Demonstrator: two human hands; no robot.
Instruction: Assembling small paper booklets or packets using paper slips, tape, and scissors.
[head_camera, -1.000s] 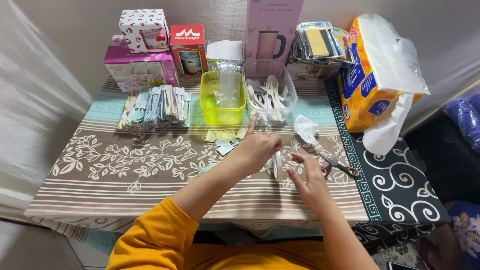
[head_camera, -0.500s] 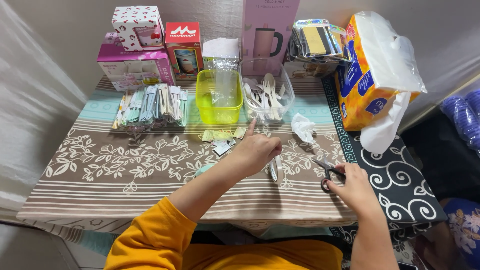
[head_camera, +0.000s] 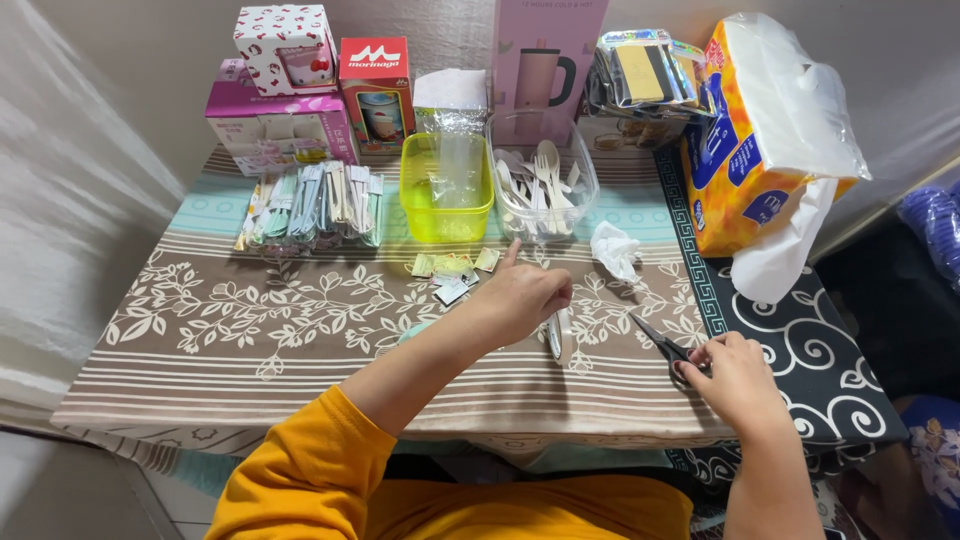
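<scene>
Left hand (head_camera: 525, 295) pinches a wrapped utensil packet (head_camera: 556, 335), long axis pointing away from the body. Right hand (head_camera: 735, 375) lies to its right, fingers curled onto scissors (head_camera: 665, 345), blades angled toward the packet.

Scissors (head_camera: 662, 347): dark blades, lying flat on the tablecloth, tips pointing up-left away from the right hand (head_camera: 735, 375), handles covered by its fingers; whether blades are parted is hard to tell. Slim white plastic-wrapped utensil packet (head_camera: 556, 335): sticks out below the left hand (head_camera: 525, 295), pinched at its upper end, lower end on the cloth, lengthwise toward the person. Packet sits left of the scissors, apart, not touching.
</scene>
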